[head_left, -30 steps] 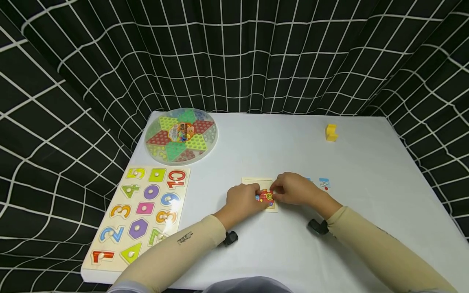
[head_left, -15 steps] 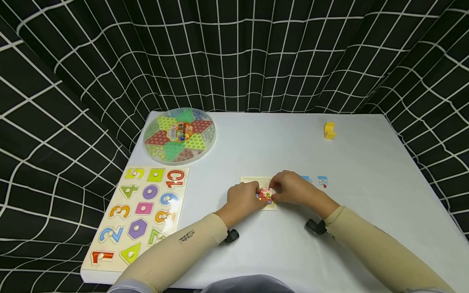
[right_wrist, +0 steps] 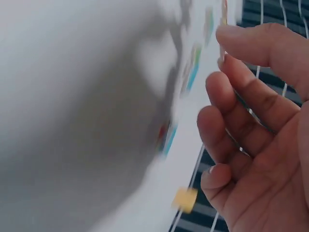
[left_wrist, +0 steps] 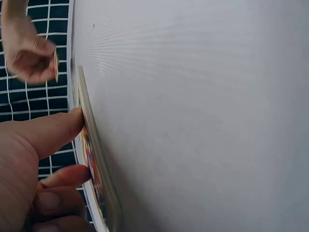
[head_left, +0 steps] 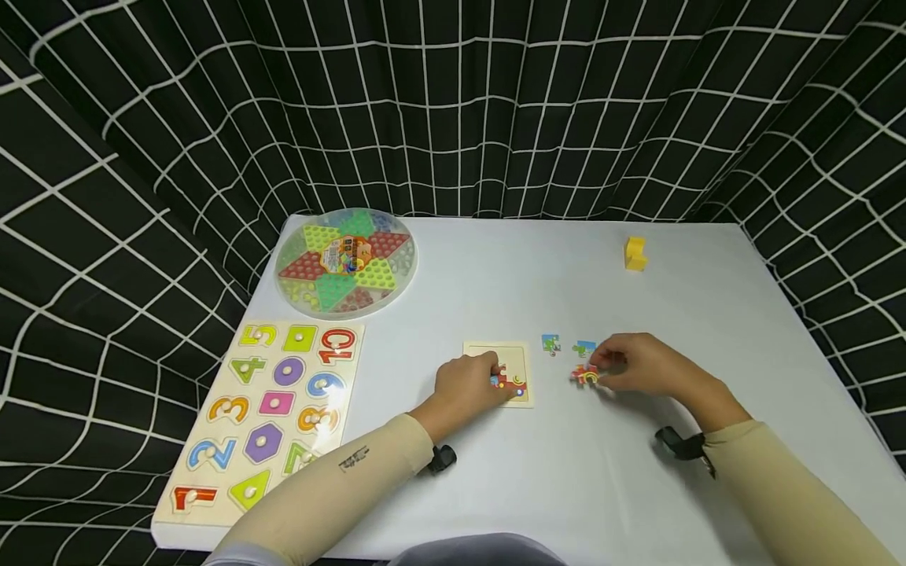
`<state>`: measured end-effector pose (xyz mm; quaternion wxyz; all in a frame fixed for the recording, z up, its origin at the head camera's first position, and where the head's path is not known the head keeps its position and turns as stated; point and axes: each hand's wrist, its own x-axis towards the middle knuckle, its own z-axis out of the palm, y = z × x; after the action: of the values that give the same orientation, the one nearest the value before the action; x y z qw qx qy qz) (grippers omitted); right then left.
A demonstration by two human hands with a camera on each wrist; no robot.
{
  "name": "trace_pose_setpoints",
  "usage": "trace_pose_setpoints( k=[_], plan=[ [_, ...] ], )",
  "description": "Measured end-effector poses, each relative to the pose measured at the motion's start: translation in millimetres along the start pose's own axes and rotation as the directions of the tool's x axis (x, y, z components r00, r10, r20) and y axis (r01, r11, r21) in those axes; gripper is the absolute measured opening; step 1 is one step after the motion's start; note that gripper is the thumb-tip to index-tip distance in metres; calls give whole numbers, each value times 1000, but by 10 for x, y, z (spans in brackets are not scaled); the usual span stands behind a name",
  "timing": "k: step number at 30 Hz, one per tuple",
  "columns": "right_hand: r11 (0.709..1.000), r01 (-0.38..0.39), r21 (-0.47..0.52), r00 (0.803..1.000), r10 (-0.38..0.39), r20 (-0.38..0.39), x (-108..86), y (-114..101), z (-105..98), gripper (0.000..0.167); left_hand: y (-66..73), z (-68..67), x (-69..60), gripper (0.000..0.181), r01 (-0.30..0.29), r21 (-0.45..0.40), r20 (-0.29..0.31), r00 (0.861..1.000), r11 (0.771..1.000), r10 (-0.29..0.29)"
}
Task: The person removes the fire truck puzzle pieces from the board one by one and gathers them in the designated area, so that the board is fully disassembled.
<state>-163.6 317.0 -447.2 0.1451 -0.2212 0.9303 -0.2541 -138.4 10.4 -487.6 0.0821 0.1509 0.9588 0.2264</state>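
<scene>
My left hand (head_left: 463, 389) rests at the left side of a small wooden puzzle board (head_left: 521, 358). Its thumb and index fingertips touch the board's face, where red and blue jigsaw pieces (head_left: 506, 383) lie in the recess; the hand hides part of them. Right of the board, my right hand (head_left: 644, 364) pinches a red and yellow puzzle piece (head_left: 585, 375) between thumb and index finger, held above the table. In the right wrist view the piece (right_wrist: 224, 14) shows edge-on. Two loose blue and green pieces (head_left: 550, 343) lie on the table nearby; a further blue one (right_wrist: 170, 137) shows blurred in that view.
A number and shape peg board (head_left: 244, 385) lies at the left. Behind it is a round Chinese checkers set (head_left: 396, 295) in a clear case. A yellow block (head_left: 635, 254) stands at the back right. Black curtains (head_left: 488, 94) with white grid lines surround the table.
My right hand has moved from the puzzle board to the right, carrying a red and yellow puzzle piece. My left hand has stayed at the board. Loose pieces behind the right hand now show.
</scene>
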Motion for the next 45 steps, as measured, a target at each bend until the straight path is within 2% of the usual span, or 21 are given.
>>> trace_pose_setpoints(
  k=[3, 6, 10, 14, 21, 27, 30, 33, 39, 42, 45],
  plan=[
    [997, -73, 24, 997, 74, -22, -178, 176, -71, 22, -35, 0, -25, 34, -19, -6, 6, 1000, 1000, 19],
    [992, -125, 12, 991, 125, -43, -275, 317, -117, 22, -70, -6, -32, 31, -40, -11, -11, 999, 999, 40],
    [984, -177, 15, 983, 178, -35, -314, 452, -143, 23, -99, -24, -34, 29, -53, -16, -15, 998, 998, 53],
    [975, -219, 31, 976, 219, -5, -333, 515, -146, 22, -102, -56, -53, 28, -52, -53, 8, 999, 997, 53],
    [980, -197, 25, 980, 196, 15, -325, 558, -118, 24, -157, -57, -77, 28, -30, -120, 38, 999, 992, 35],
    [979, -203, -2, 979, 203, 13, -285, 528, -138, 26, -219, -68, -65, 26, -13, -132, 62, 998, 991, 21],
    [984, -175, 10, 985, 175, -3, -227, 430, -131, 27, -238, -61, -73, 25, -10, -140, 69, 997, 990, 20],
    [994, -104, 37, 994, 105, -20, -111, 246, -35, 24, -249, -60, -90, 25, -14, -148, 68, 997, 989, 24],
    [999, 27, 45, 1000, -28, 14, 243, -292, 316, 11, -264, -47, -122, 26, -10, -138, 38, 999, 990, 15],
    [997, 63, 32, 998, -64, 22, 440, -574, 446, 9, -274, -71, -127, 27, 9, -119, 19, 1000, 993, -7],
    [996, 83, -16, 996, -83, 24, 608, -766, 550, 7, -290, -85, -131, 29, 19, -103, 16, 1000, 995, -18]
  ],
)
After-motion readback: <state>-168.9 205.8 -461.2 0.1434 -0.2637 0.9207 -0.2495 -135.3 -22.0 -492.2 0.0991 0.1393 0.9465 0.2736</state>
